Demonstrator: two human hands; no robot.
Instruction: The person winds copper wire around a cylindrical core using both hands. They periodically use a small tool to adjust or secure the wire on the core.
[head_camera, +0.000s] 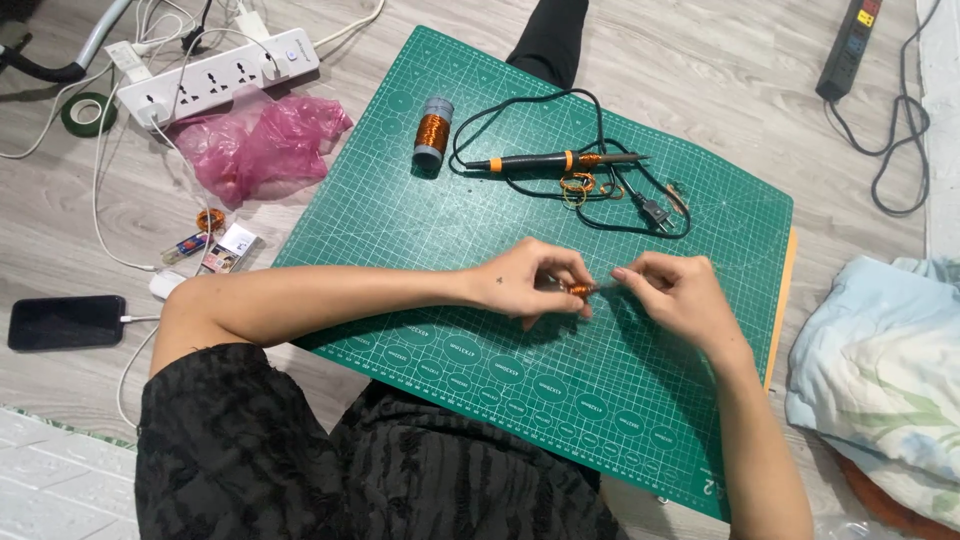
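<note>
Head view is showing the left hand (528, 283) pinching a small copper coil (579, 290) while the right hand (672, 290) is gripping its wire end just beside, seemingly winding.

The small coil (579, 290) pinched between the hands looks like shiny copper wire, as does the spool (433, 131) at eleven o'clock. The green cutting mat (480, 200) is matt, smooth plastic. At ten o'clock, thin pink plastic film (262, 145) lies crinkled and glossy on the wood-grain floor (740, 60).

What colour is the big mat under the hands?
The mat is dark green with a pale grid of lines, seen in the head view.
</note>
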